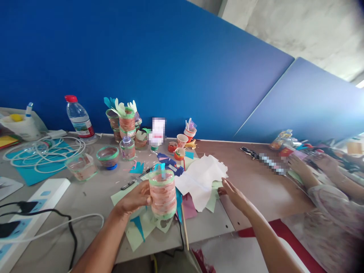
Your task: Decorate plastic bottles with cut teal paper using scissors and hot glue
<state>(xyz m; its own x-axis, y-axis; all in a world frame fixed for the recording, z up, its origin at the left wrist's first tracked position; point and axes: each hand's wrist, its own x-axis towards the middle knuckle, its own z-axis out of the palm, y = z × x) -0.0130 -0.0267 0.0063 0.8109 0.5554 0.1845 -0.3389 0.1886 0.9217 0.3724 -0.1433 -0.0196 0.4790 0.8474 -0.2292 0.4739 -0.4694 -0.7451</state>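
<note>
My left hand [140, 198] is wrapped around the side of a clear plastic container [163, 195], which is covered in pinkish-brown bands with green rims. A strip of light blue paper stands up from its top. My right hand [232, 192] is stretched out at the right edge of a crumpled white paper [199, 176], its fingers extended and holding nothing I can see. Whether its fingertips touch the paper is unclear. Under and around the container lie scraps of green, blue and pink paper, and a box cutter [128, 185] rests behind my left hand.
A water bottle [80, 120], decorated containers [127, 123] and paper cups [182, 140] stand along the blue partition. At left are a coiled white cable [45, 167] and a power strip [36, 212]. Another person's hands [301, 170] are at the right.
</note>
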